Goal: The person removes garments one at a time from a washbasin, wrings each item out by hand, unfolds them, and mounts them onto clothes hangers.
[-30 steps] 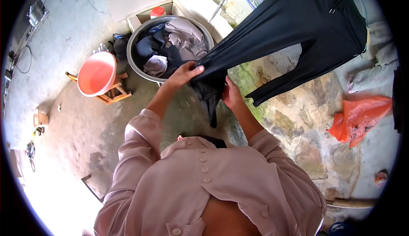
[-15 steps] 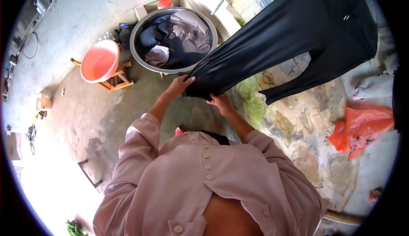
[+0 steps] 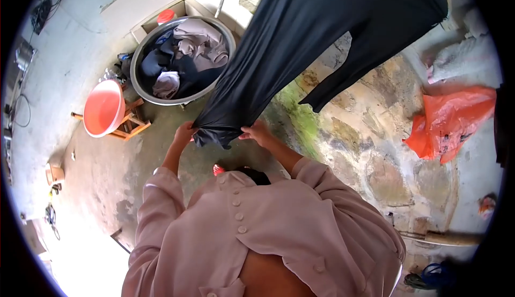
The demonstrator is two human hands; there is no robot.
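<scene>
The left hand (image 3: 184, 133) and right hand (image 3: 258, 133) are pinching one leg end of the black trousers (image 3: 300, 34), which are stretching past the tub's right rim. Fingertip-only holds are risking a slip floorward. One pink basin (image 3: 102, 108) is resting on one stool (image 3: 130, 118); one metal tub (image 3: 171, 102) is holding clothes (image 3: 201, 35), too bunched for counting; one red bag (image 3: 448, 120) is lying far right.

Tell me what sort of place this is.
Probably a household laundry spot, perhaps a yard: a metal basin of clothes, a pink tub on a wooden stool, and a black garment stretched out.
</scene>
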